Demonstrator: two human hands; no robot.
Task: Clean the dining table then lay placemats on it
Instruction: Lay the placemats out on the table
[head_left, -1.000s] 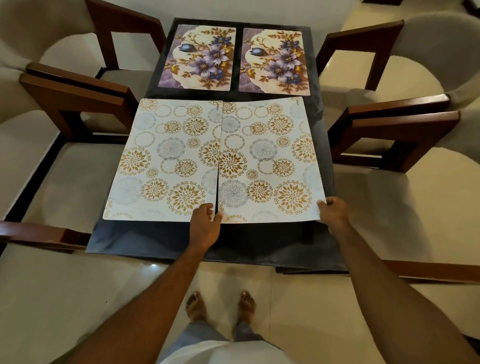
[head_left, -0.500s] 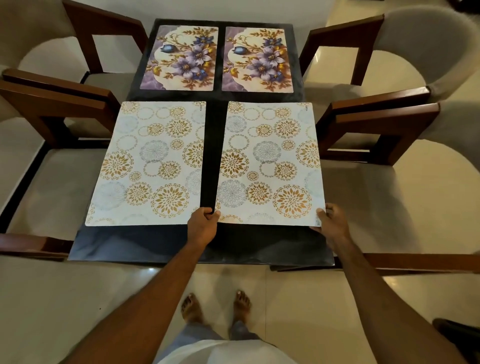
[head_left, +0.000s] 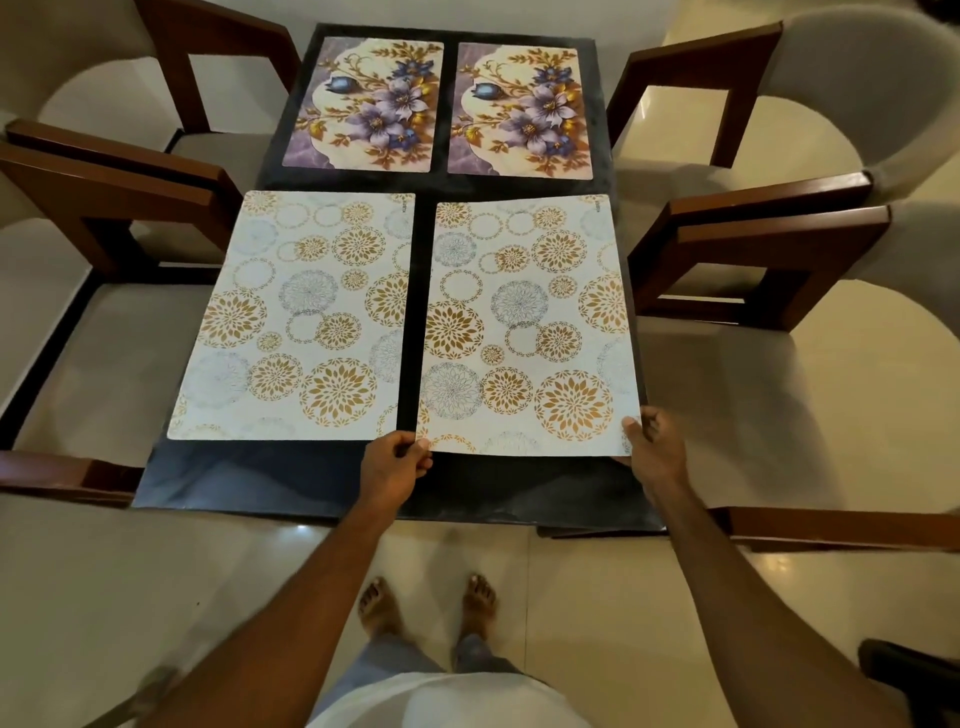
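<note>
both hands out front, pinching the near corners of one mat

left hand (head_left: 396, 462) is curled with fingertips and thumb nipping the near-left corner of the right-hand gold-circle placemat (head_left: 530, 327), knuckles up. right hand (head_left: 655, 447) grips the near-right corner, thumb on top, fingers tucked under the edge. both forearms are bare and reach forward from the bottom of the view, nearly straight, right one angled in a bit. bare feet show below, side by side.

Four placemats on the dark table (head_left: 291, 478): two floral (head_left: 363, 104) behind, two gold-circled (head_left: 296, 317) nearer.
</note>
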